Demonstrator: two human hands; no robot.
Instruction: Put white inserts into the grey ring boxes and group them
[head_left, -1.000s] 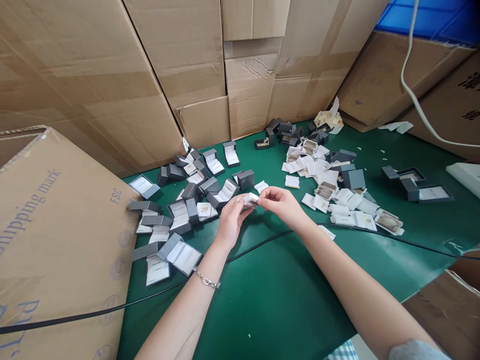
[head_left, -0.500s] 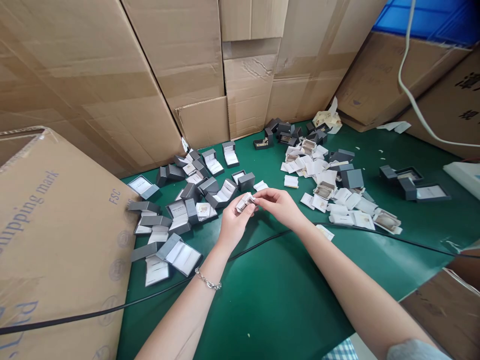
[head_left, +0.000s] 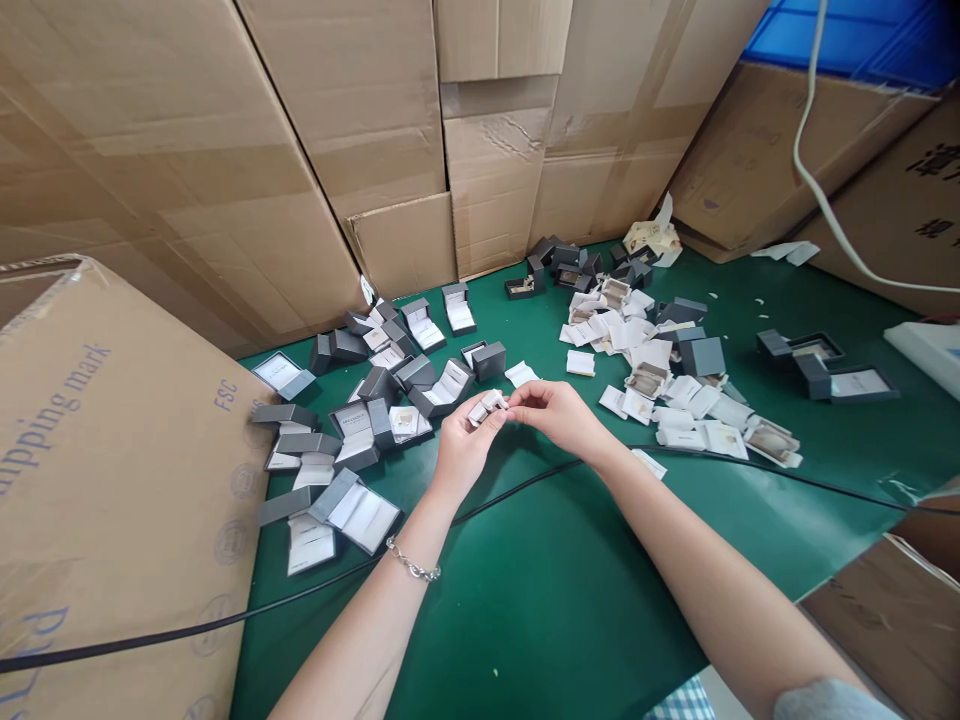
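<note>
My left hand is closed around a small white box insert, which looks like the padded inside of a jewelry box. With thumb and fingertips together, my right hand pinches the right end of this same insert. Both hands are above the green table, fingertips almost meeting. Left of them lie several open grey jewelry boxes with white linings. A loose white insert rests just beyond my fingers. To the right spreads a pile of white inserts.
A black cable crosses the table beneath my forearms. Dark jewelry boxes cluster at the back, with more open ones at right. A large carton stands at left, and stacked cartons wall the back. A white cord hangs at right.
My right fingertips have shifted slightly at the insert's right end. The insert stays in my hands, and the boxes and pile around have not moved.
</note>
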